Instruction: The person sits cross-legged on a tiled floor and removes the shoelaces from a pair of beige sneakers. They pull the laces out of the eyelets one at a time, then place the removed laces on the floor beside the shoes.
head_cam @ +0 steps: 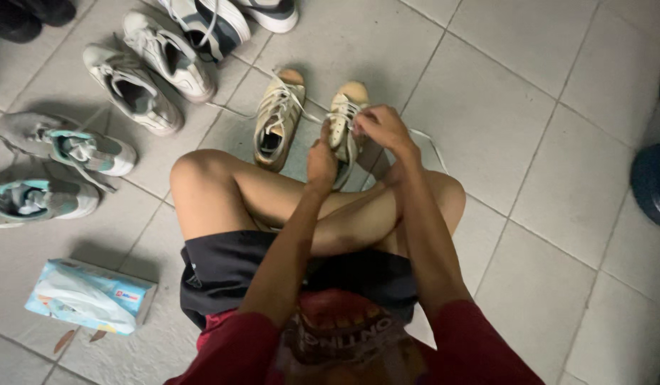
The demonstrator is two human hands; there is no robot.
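Observation:
I sit cross-legged on a tiled floor. Two beige lace-up sneakers stand in front of my legs, the left one [276, 121] untouched and the right one [346, 117] between my hands. My left hand [321, 160] grips the heel side of the right sneaker. My right hand [381, 128] pinches its white lace [426, 139] near the eyelets, and the lace trails off to the right over the floor.
Two white sneakers [148, 75] lie at upper left, with another pair [223, 21] behind them. Grey and teal sneakers [66, 146] rest at the far left. A light blue tissue pack [88, 296] lies by my left thigh. A dark blue container [654, 182] stands at the right edge.

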